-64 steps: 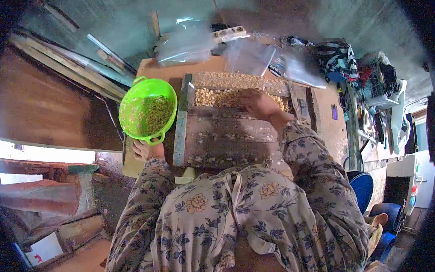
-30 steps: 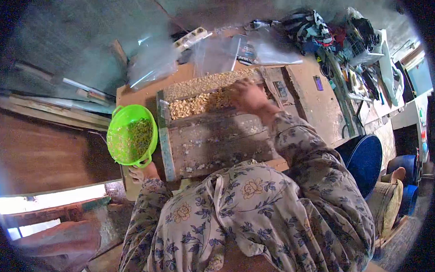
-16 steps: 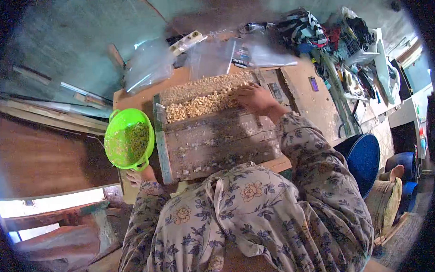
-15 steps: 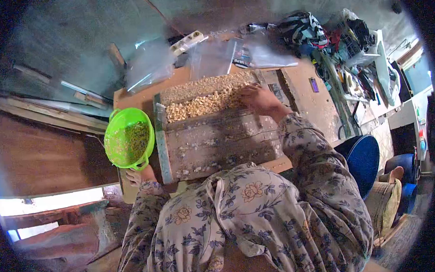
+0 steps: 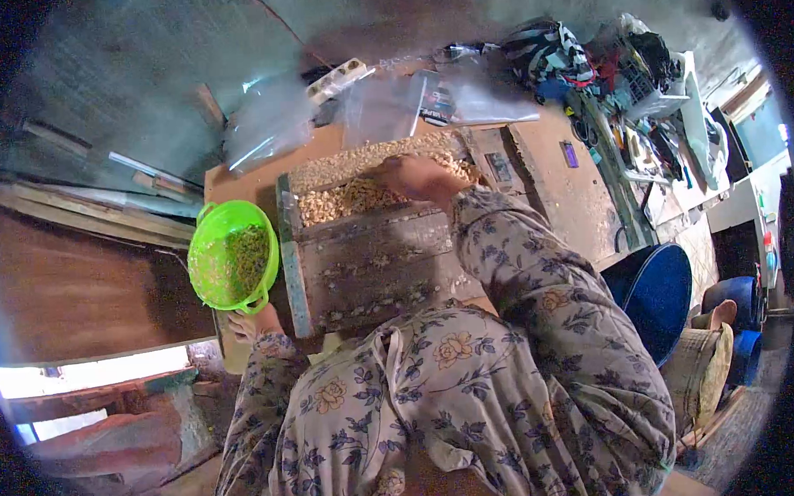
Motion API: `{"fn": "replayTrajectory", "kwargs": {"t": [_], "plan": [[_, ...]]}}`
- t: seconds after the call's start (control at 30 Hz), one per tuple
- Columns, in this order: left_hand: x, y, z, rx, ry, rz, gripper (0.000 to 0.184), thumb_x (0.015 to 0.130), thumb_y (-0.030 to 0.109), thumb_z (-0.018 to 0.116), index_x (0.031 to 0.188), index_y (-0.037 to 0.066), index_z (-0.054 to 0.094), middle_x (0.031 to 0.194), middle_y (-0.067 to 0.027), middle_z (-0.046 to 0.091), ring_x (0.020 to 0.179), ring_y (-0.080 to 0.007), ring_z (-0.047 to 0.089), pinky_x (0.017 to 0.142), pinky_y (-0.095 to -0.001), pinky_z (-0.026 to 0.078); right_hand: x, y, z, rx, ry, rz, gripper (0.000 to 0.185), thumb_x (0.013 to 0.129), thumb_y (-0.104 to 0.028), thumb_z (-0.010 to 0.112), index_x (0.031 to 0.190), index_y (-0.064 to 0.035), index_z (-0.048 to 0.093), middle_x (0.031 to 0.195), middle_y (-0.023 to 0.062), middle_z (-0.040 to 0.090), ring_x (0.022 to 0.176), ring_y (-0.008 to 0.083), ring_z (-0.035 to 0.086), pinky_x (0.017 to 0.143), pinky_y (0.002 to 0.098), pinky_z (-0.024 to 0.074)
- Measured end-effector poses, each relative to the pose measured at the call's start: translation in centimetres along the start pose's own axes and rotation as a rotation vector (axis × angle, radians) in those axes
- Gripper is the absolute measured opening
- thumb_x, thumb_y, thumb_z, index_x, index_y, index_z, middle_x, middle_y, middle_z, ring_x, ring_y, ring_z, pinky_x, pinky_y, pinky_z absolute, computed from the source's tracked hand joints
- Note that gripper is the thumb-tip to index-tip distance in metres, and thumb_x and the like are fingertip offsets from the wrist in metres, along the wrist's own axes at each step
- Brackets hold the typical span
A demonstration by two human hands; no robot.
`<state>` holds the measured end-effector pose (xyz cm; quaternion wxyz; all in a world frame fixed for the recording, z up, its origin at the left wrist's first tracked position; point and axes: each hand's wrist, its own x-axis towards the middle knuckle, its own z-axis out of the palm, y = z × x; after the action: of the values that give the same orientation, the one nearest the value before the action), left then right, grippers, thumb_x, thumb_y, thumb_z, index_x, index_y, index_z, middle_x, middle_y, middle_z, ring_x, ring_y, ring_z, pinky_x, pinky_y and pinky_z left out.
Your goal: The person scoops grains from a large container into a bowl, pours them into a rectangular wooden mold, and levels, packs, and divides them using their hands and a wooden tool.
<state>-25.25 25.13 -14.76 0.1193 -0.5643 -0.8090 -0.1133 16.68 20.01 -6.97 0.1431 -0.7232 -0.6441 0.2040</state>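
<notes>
My left hand point(image 5: 253, 323) is closed at the lower handle of a bright green plastic colander point(image 5: 273, 244), which is tilted at the left end of a wooden board tray. Small greenish-brown bits point(image 5: 249, 257) lie inside the colander. My right hand point(image 5: 410, 177) rests in a long row of pale, chopped-looking bits point(image 5: 321, 205) across the wooden tray point(image 5: 371, 262). Its fingertips are hidden among the bits and behind the hand, so I cannot make out their grip. A second band of finer pale bits point(image 5: 342, 165) runs along the far side.
Clear plastic bags point(image 5: 379, 109) and a power strip point(image 5: 337, 79) lie behind the tray. A purple packet point(image 5: 569, 154) is on the table to the right. A cluttered basket point(image 5: 658, 94) stands at the back right, and a blue barrel point(image 5: 659, 300) at the right.
My right hand has moved left along the row of pale bits, from its right end toward the middle. My left hand and the colander stay nearly in place.
</notes>
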Motion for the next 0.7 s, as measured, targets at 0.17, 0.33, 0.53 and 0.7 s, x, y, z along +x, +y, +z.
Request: {"fn": "replayTrajectory", "kwargs": {"t": [0.17,0.33,0.53,0.7], "plan": [[0.2,-1.0,2.4,0.061,0.146,0.035,0.064,0.069,0.055,0.05,0.116,0.012,0.041,0.121,-0.0077,0.043,0.111,-0.0274,0.039,0.083,-0.0484,0.03,-1.8,3.3,-3.1,-0.08,-0.009,-0.103,0.026,0.072,-0.014,0.05,0.095,-0.0036,0.058,0.099,0.0154,0.056,0.091,0.0307,0.054,0.079,0.0373,0.0429],[-0.3,0.2,-0.5,0.178,0.136,0.029,0.063,0.069,0.054,0.051,0.114,0.011,0.042,0.117,-0.0069,0.046,0.11,-0.0268,0.04,0.079,-0.0459,0.032,-6.2,4.2,-7.3,0.008,-0.048,0.216,0.024,0.075,-0.016,0.049,0.095,-0.0058,0.057,0.087,0.0149,0.06,0.082,0.0302,0.058,0.07,0.0395,0.0453],[-0.3,0.3,-0.8,0.05,0.123,0.002,0.065,0.069,0.054,0.051,0.115,0.009,0.04,0.118,-0.0072,0.044,0.111,-0.0271,0.039,0.083,-0.0475,0.031,-5.8,8.8,-4.6,-0.175,0.102,-0.078,0.024,0.075,-0.019,0.048,0.096,-0.0096,0.057,0.089,0.0134,0.06,0.085,0.0306,0.057,0.071,0.0393,0.0452],[-0.1,-0.6,1.0,0.029,0.131,-0.005,0.064,0.07,0.053,0.051,0.117,0.01,0.04,0.119,-0.0072,0.042,0.114,-0.0268,0.035,0.085,-0.0485,0.03,-7.7,0.7,-6.6,-0.001,-0.001,0.045,0.025,0.074,-0.017,0.051,0.096,-0.0076,0.056,0.095,0.0128,0.058,0.091,0.0304,0.054,0.078,0.0379,0.0435]]}}
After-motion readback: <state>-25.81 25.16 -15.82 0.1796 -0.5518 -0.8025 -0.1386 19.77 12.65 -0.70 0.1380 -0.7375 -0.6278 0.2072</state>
